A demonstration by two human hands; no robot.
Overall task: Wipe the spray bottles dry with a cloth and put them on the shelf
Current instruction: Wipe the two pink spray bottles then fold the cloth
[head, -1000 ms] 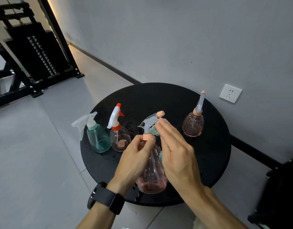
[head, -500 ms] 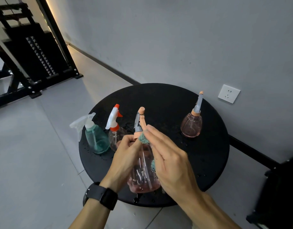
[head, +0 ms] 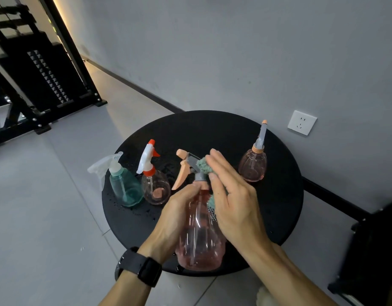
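Sprayer head now turned left since half a second ago. Left hand (head: 179,208) grips pink bottle (head: 200,235) neck above counter (head: 279,195); right hand (head: 232,195), fingers straight, presses cloth (head: 202,165) on sprayer. Best to rotate slowly, covering trigger crevices.

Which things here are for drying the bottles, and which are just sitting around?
For the job: pink bottle in the left hand; green cloth under the right hand; teal bottle; red-nozzle bottle; far pink bottle.
Just there: wall socket; black rack.
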